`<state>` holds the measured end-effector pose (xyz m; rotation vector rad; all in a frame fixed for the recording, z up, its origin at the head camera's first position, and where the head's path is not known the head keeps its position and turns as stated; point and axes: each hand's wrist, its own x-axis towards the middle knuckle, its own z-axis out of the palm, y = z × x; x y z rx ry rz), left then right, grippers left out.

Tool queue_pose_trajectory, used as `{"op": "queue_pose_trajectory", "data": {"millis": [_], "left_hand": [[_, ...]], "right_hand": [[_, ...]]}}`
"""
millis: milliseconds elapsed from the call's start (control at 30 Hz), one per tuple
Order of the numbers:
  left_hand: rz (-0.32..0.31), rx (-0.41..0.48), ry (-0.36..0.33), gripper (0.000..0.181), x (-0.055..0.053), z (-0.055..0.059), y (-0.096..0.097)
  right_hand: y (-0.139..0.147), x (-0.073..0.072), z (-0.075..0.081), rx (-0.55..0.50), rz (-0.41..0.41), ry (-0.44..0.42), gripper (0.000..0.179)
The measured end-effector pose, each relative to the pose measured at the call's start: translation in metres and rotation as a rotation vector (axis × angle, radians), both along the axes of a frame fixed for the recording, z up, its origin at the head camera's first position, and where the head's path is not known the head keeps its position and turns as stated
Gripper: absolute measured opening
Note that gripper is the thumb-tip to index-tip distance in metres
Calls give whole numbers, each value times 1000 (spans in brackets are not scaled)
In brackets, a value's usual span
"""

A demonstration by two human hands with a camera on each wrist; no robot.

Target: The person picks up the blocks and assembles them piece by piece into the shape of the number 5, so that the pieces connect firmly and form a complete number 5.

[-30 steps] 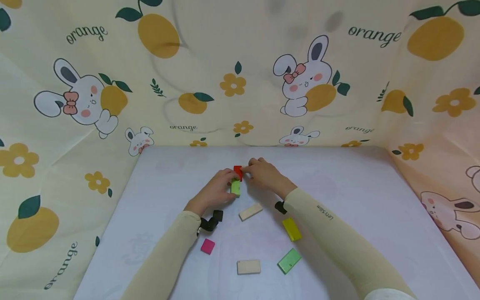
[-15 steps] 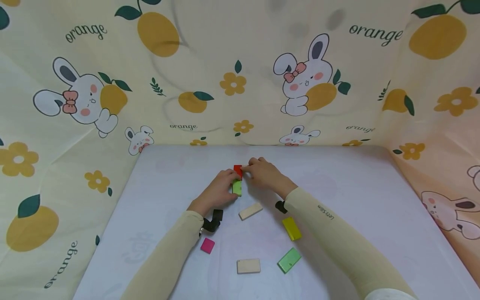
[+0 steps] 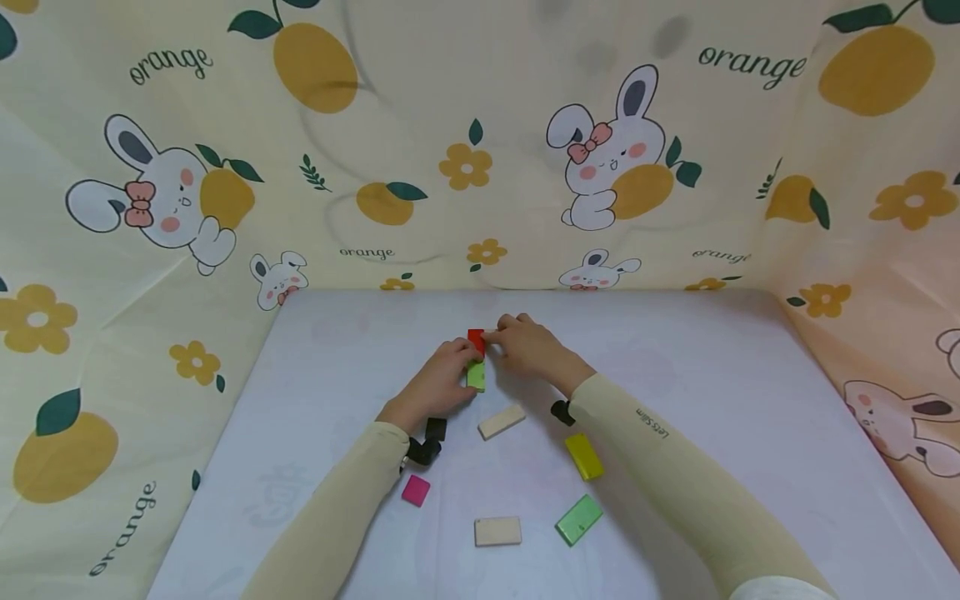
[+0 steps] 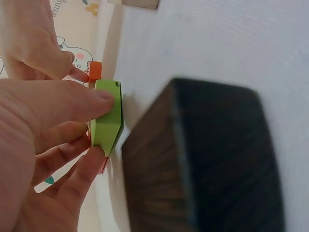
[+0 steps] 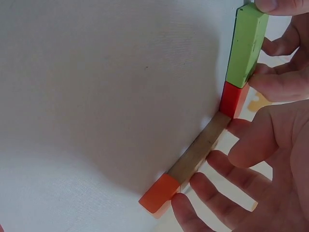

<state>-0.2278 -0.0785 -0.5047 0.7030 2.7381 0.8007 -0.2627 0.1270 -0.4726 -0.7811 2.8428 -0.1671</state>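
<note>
My left hand (image 3: 429, 382) pinches a light green wooden block (image 5: 247, 46) between thumb and fingers. That block's end meets a red block (image 5: 234, 98), seen in the right wrist view. From the red block a plain wood block (image 5: 199, 147) runs at an angle to an orange block (image 5: 159, 193), forming a bent row on the white table. Fingers of my right hand (image 3: 536, 350) lie spread along the outer side of the row, fingertips at the wood and orange blocks. In the head view this hand mostly hides the wood and orange blocks.
Nearer on the table (image 3: 675, 417) lie two plain wood blocks, one angled (image 3: 502, 422) and one straight (image 3: 497, 532). There are also a yellow block (image 3: 584, 457), a green block (image 3: 579, 520), a pink block (image 3: 416, 491) and a dark block (image 3: 436, 429) beside the left wrist.
My left hand has shifted slightly right with the light green block, bringing it in line below the red one. The right hand has stayed in place.
</note>
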Motion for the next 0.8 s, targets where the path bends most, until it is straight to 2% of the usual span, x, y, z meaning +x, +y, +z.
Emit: {"op": "queue_pose_trajectory", "data": {"millis": [233, 433, 667, 800], "left_hand": [[-18, 9, 26, 51, -1, 3, -2], [-44, -8, 61, 46, 5, 12, -10], [-174, -120, 60, 45, 15, 14, -15], [-195, -154, 76, 50, 15, 14, -15]], "right_hand": [[-1, -3, 3, 6, 3, 4, 47], [-3, -2, 5, -1, 22, 20, 47], [-2, 4, 4, 11, -2, -3, 48], [-1, 3, 3, 7, -7, -6, 49]]}}
